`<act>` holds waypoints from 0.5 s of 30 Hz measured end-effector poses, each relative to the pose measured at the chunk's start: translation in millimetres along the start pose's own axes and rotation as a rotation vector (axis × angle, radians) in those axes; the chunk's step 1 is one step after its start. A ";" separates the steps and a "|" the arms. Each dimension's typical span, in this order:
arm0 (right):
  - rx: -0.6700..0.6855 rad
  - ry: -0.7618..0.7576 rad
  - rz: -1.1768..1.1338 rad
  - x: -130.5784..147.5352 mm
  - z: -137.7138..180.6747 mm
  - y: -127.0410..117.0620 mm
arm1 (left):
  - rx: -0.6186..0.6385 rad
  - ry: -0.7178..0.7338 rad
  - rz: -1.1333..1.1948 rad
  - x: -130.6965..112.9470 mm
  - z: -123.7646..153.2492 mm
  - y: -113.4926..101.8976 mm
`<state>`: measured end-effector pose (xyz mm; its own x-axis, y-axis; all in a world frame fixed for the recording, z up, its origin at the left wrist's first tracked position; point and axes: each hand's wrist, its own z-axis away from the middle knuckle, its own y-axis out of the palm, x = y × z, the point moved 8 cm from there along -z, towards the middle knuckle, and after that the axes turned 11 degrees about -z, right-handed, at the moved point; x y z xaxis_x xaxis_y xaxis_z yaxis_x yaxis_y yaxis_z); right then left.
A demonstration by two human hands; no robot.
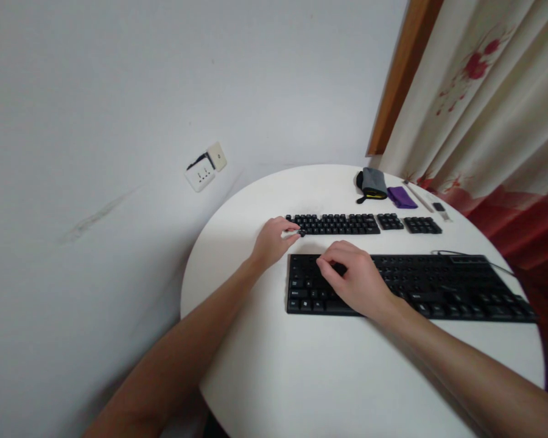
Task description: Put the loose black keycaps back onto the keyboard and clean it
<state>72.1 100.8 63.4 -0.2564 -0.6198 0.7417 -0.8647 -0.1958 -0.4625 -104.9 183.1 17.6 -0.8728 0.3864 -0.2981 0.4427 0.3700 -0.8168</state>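
At the left end of the rows of loose black keycaps, my left hand has its thumb and forefinger closed about a small black keycap. Below these rows lies a black keyboard, with keys in place along its left side and bottom and bare key positions in its upper middle. My right hand is over the keyboard's left half, its thumb and forefinger curled together in a pinch. Whatever is between those fingertips, if anything, is too small to make out. The hand hides part of the keys beneath it.
The round white table meets the wall at the back left. Toward the back right lie a grey pouch, a purple cloth and a small pale tool with a dark part. A cable runs behind the keyboard.
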 end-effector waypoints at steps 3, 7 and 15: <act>-0.074 0.001 0.006 -0.1 -0.4 -7.9 | -0.047 0.025 -0.018 1.8 -3.9 2.7; -0.105 -0.012 -0.004 3.5 -0.5 -13.1 | -0.017 0.011 -0.065 5.6 -5.9 12.6; -0.104 0.005 0.017 -1.1 -0.8 -17.6 | 0.069 0.055 -0.089 3.9 -4.0 22.7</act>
<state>87.3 105.5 71.2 -0.2733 -0.6186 0.7366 -0.9002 -0.1054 -0.4226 -97.5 196.3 -0.1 -0.8948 0.4006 -0.1969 0.3470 0.3467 -0.8714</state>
